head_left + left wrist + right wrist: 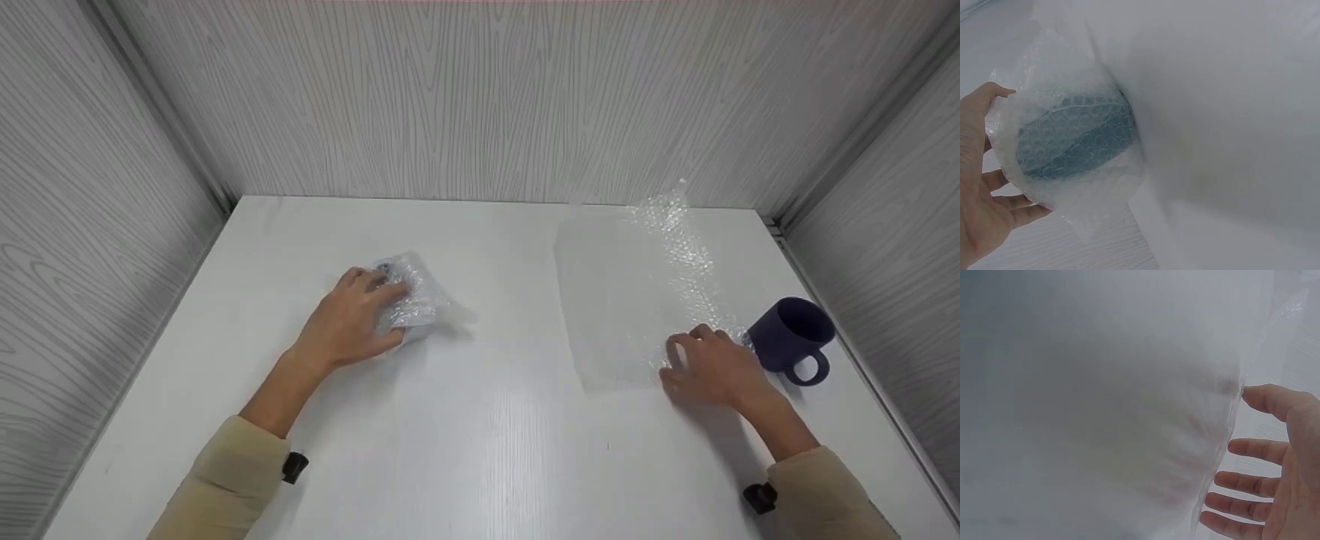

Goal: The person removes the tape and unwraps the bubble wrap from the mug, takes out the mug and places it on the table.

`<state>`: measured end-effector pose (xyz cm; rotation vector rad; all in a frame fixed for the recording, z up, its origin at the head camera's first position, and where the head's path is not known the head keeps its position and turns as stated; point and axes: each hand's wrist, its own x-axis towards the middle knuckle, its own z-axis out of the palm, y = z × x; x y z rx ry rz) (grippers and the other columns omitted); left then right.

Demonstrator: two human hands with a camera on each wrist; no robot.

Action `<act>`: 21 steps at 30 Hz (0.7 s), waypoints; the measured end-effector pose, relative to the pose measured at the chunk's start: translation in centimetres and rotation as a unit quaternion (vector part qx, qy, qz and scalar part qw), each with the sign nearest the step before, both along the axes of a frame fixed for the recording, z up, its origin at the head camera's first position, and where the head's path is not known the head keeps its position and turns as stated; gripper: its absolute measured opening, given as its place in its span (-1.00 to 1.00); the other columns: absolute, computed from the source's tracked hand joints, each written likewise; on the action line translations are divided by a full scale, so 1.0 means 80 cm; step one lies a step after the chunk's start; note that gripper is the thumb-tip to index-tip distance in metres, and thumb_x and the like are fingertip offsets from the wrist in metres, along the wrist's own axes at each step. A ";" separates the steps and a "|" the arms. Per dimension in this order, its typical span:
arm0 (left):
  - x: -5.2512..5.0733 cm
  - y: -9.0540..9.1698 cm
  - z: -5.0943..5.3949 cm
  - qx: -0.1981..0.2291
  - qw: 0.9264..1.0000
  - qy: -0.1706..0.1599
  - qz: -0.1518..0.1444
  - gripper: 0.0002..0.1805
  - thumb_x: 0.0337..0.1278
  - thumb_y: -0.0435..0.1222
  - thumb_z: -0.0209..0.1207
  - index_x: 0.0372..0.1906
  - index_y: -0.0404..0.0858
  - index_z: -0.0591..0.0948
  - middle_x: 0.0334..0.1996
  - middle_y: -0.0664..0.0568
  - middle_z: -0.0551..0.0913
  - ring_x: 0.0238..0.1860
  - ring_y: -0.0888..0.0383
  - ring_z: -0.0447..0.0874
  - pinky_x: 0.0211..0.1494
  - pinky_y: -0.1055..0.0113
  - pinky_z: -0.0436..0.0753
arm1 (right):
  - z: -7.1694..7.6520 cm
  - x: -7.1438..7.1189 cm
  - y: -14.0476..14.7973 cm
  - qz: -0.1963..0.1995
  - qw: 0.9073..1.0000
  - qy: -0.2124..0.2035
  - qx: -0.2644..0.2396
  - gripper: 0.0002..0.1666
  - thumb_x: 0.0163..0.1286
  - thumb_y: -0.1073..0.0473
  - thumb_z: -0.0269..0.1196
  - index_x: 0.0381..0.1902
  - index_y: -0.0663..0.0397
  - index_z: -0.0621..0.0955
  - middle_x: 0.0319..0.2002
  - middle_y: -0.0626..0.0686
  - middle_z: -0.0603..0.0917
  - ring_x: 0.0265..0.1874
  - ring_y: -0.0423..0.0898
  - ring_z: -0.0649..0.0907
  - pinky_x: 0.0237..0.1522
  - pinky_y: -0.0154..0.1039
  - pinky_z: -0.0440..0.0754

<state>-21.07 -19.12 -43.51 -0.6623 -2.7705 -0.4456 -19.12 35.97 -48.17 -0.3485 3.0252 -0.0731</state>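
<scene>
Left of centre in the head view, we grip a bubble-wrapped bundle [418, 300] between thumb and fingers of our left hand [349, 319]; toward the lower right, our right hand [716, 369], fingers parted, touches a bubble-wrap sheet [622, 300] beside a dark-blue mug [784, 337].

blue item [1078, 138]: blurred behind bubble wrap [1095, 198] | left hand [983, 219]: cut by left wrist view's edge | both sleeves [221, 480]: cut by head view's bottom edge
</scene>
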 end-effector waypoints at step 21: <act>0.017 0.023 0.000 0.008 0.999 -0.002 -0.041 -0.40 0.05 -0.10 0.41 0.29 -0.02 0.68 0.30 -0.20 0.65 0.36 -0.24 0.54 0.29 -0.18 0.71 | 0.024 0.001 -0.042 0.026 0.997 0.065 -0.028 -0.25 0.38 -0.26 0.35 0.39 0.01 0.59 0.24 0.24 0.62 0.12 0.28 0.66 -0.38 0.20 0.71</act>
